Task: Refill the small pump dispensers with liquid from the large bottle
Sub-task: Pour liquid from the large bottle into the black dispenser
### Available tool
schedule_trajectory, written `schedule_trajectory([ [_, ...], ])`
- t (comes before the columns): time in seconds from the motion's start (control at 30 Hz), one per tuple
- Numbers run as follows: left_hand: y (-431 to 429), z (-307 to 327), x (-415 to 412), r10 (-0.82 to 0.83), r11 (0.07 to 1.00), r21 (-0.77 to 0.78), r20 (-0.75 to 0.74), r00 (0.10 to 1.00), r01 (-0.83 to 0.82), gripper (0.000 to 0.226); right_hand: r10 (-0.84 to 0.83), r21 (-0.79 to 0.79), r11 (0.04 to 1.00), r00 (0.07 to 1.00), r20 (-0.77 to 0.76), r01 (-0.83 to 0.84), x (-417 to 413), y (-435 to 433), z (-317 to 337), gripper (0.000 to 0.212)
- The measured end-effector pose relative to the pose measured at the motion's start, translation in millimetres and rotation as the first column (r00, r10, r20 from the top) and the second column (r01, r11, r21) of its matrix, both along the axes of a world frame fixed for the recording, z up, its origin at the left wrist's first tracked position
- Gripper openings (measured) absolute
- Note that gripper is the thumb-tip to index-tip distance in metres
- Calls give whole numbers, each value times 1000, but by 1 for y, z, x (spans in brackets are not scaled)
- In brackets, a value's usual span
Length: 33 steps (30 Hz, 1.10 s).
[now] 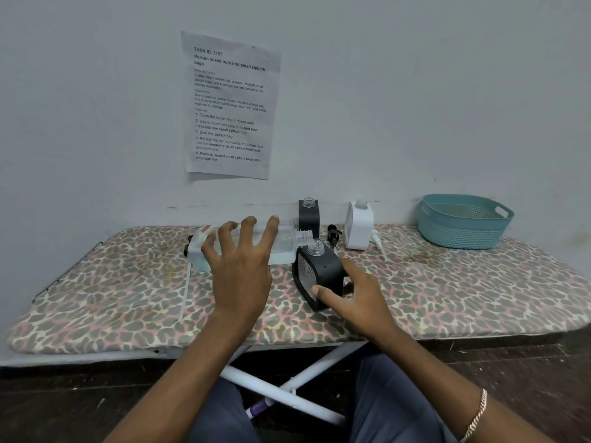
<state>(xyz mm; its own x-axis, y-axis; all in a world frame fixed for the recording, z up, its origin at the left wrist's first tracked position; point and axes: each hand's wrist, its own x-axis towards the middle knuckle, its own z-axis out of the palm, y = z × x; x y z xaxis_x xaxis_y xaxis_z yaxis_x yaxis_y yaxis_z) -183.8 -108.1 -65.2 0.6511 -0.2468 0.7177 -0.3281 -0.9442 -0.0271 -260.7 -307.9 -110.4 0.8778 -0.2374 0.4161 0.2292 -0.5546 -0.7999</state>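
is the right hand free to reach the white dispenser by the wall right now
Probably not yet: the right hand grips the tilted black dispenser at the large bottle mouth. The white dispenser stands just beyond with nothing plainly between, so letting go would likely free it.

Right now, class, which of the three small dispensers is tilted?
The front black dispenser, gripped by the right hand at the mouth of the large bottle. The rear black dispenser and the white dispenser stand upright.

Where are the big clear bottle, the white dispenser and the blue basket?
big clear bottle (287,240): head view, clear shoulder near its neck.
white dispenser (358,227): head view, front face.
blue basket (460,233): head view, outer front wall.
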Motion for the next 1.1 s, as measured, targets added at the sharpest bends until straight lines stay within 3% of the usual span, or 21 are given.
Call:
schedule_trajectory([
  [1.1,0,0,0,8,1000,-1,9,1000,-8,93,32,32,999,999,12,-32,0,-1,-2,47],
])
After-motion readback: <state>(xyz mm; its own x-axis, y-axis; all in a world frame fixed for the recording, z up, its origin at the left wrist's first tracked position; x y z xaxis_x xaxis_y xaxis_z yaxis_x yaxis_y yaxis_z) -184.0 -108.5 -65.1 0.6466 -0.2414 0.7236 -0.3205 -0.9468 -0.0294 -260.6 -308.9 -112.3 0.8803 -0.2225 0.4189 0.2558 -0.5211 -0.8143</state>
